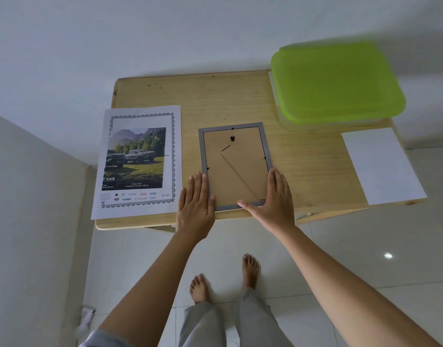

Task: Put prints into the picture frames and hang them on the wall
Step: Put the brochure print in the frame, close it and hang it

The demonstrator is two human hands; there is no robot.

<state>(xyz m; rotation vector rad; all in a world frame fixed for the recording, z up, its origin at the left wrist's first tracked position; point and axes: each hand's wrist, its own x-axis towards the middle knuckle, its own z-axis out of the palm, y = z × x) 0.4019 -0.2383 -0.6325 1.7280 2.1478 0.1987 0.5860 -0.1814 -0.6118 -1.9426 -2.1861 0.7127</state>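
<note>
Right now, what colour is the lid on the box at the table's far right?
Bright green; the lid shows best in the head view.

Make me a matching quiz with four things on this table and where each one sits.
Things: 1 picture frame; 2 print; 3 blank sheet; 4 green-lidded box.
Places: A far right corner of the table; B left end; C between left hand and right hand; D right edge, near side.
Pairs: 1-C, 2-B, 3-D, 4-A.
</note>
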